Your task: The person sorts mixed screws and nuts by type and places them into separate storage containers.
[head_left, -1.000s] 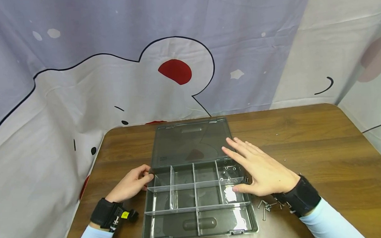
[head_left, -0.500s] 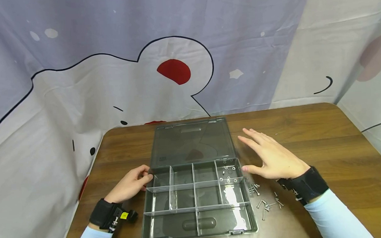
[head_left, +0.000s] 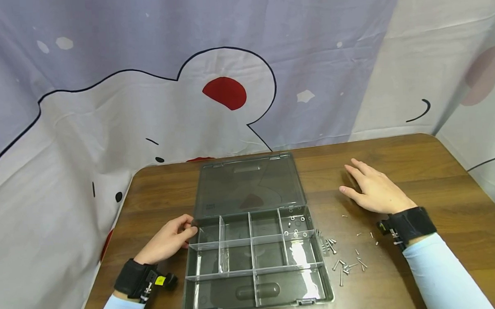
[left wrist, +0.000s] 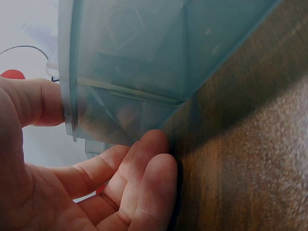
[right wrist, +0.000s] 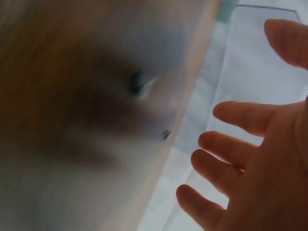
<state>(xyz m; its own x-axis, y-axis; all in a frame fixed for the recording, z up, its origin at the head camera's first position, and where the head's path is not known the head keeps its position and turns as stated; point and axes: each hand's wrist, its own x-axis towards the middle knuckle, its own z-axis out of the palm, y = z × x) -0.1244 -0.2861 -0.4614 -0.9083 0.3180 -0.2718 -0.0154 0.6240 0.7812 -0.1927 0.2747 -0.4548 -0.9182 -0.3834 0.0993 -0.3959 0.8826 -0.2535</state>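
A dark see-through compartment box (head_left: 219, 289) lies on the table, its lid (head_left: 250, 186) folded back behind it. My left hand (head_left: 164, 241) holds the box's back left corner. The left wrist view shows the thumb (left wrist: 43, 103) on the rim and curled fingers (left wrist: 159, 187) low beside the outer wall. Small nuts (head_left: 296, 231) lie in the back right compartment. My right hand (head_left: 377, 188) hovers over the table right of the box, fingers spread and holding nothing. It appears just as bare in the right wrist view, above a blurred tabletop (right wrist: 62, 120).
Loose screws (head_left: 344, 267) lie right of the box, with more against its right wall. Several tiny pieces (head_left: 372, 234) are scattered below the right hand. A printed curtain (head_left: 301, 57) hangs behind the wooden table (head_left: 449, 202).
My right hand has moved from above the nuts to the right and back, away from the box, uncovering screws and small scattered pieces. The left hand stays at the corner.
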